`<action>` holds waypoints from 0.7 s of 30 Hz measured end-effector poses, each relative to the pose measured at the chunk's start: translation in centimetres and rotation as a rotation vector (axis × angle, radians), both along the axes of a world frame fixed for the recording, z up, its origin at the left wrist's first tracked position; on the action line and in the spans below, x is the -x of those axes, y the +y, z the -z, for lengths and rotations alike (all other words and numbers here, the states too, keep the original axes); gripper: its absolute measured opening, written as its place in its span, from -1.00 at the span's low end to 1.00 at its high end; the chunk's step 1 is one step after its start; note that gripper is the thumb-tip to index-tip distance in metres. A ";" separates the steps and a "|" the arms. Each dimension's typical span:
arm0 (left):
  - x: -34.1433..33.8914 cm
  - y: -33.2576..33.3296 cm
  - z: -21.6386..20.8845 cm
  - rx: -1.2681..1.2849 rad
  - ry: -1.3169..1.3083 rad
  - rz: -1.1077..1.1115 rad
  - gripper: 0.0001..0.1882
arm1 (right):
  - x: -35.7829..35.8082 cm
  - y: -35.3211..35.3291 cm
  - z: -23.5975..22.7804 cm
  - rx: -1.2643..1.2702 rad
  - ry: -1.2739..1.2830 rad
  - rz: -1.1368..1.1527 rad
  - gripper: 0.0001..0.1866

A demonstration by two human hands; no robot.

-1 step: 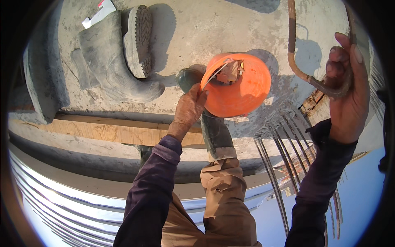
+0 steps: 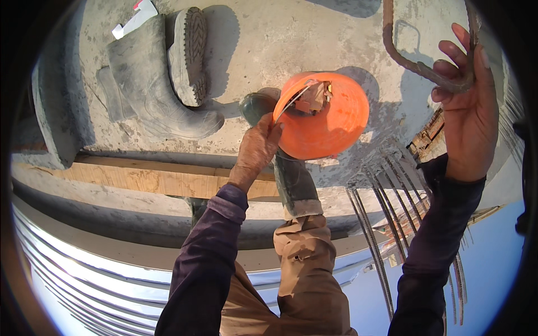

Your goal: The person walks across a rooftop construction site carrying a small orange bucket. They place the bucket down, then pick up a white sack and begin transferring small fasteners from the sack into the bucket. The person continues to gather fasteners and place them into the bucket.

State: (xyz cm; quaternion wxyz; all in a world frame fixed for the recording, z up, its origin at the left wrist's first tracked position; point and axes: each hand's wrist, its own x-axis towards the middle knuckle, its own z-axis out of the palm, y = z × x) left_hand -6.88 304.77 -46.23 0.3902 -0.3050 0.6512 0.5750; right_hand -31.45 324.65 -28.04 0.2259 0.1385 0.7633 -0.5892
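An orange bucket (image 2: 342, 120) with pieces of broken brick (image 2: 314, 99) inside stands tilted toward me on the concrete. My left hand (image 2: 259, 148) pinches the bucket's thin wire handle (image 2: 294, 98) at the left rim. On the right, my right hand (image 2: 468, 101) is raised, palm up, its fingers spread. A rusty bent-bar hook (image 2: 412, 66) passes between its thumb and fingers, resting loosely there and not gripped. The upper ends of the hook leave the top of the view.
Grey rubber boots (image 2: 151, 84) lie at the upper left. A wooden beam (image 2: 151, 176) runs along the slab edge before my legs. Several rebar rods (image 2: 386, 196) stick out at the lower right, near a gap with bricks (image 2: 428, 134). My own boot (image 2: 294, 179) stands beside the bucket.
The hook has moved up and a little left, sliding against my right hand. That hand has risen slightly and its fingers have opened out. My left hand and the bucket stay in place.
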 end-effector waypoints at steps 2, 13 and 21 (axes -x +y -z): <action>-0.2 -0.1 0.1 -0.022 0.019 -0.012 -0.62 | -0.7 0.2 3.0 0.077 -0.029 -0.025 -0.64; -0.1 -0.2 0.8 0.001 0.026 -0.007 -0.61 | -19.6 0.7 27.2 -0.445 -0.528 0.051 -0.59; -1.2 1.3 -4.2 0.301 0.096 0.015 -0.54 | -25.4 1.6 11.2 -0.722 0.062 -0.475 -0.73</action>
